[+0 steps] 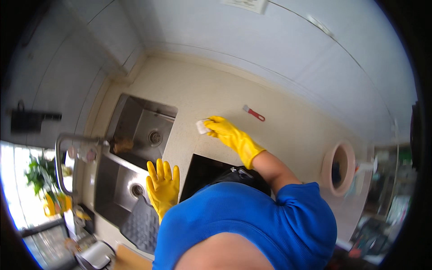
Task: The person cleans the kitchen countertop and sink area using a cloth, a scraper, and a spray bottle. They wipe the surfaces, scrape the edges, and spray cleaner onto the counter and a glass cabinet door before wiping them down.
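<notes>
My right hand (221, 130), in a yellow rubber glove, grips a small white sponge (202, 127) against the beige countertop (189, 91). A scraper (254, 113) with a red handle and a short pale blade lies flat beyond that hand, to its right. My left hand (163, 185), gloved in yellow too, is held palm up or outward with its fingers spread and nothing in it. It hovers by the edge of the double steel sink (137, 126), near the lower basin. Around the upper basin's drain the steel is bare, and a brownish item (123, 145) sits at that basin's near side.
A faucet (60, 162) arches over the sink's left side. A grey ridged mat (141, 222) hangs over the lower basin. Dark glossy panel (206, 175) lies before my body. A pink basin (338, 168) stands right, a potted plant (42, 175) by the window, an electric kettle (96, 254) lower left.
</notes>
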The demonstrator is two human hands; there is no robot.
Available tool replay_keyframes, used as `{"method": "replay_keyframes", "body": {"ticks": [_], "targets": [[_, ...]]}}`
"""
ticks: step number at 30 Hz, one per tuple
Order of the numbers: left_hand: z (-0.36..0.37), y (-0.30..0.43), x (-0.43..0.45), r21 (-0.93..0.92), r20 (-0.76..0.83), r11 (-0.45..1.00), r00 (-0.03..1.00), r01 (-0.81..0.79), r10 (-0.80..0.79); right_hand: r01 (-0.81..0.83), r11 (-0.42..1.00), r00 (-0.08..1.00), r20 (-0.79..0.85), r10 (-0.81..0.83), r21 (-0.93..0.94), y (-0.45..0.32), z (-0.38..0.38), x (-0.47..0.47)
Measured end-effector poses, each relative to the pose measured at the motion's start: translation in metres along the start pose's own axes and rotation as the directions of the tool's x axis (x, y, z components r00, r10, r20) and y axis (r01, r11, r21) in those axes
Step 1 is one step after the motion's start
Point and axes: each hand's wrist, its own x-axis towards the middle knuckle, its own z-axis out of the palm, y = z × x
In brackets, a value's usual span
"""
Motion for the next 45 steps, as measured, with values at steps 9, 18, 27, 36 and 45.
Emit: {"method": "replay_keyframes", "body": {"ticks": [9,18,27,36,45], "targets": [[-0.012,0.0,0.056,0.06,-0.146,0.955,0.949,0.291,-0.28,0.324,0.933,0.782,-0.599,-0.172,0.156,0.01,-0.133,-0.215],[-0.012,-0.082,0.069,-0.043,-0.148,0.874,0.862,0.485,-0.486,0.348,0.914,0.04,-0.971,-0.235,-0.207,0.001,-0.283,-0.433],[-0.06,-0.193,0.02,0.666,0.092,0.712,0.922,0.224,-0.376,-0.705,0.642,-0.019,-0.897,-0.441,-0.301,0.049,-0.473,-0.439],[0.025,-0.282,-0.062,0.237,-0.244,0.887,0.908,0.396,-0.341,-0.877,0.359,0.204,-0.924,-0.323,-0.319,0.033,-0.456,-0.396],[0.051,-0.332,-0.067,0.185,-0.317,0.872,0.867,0.454,-0.384,-0.201,0.578,0.445,-0.599,-0.666,-0.791,0.106,-0.538,-0.471]]}}
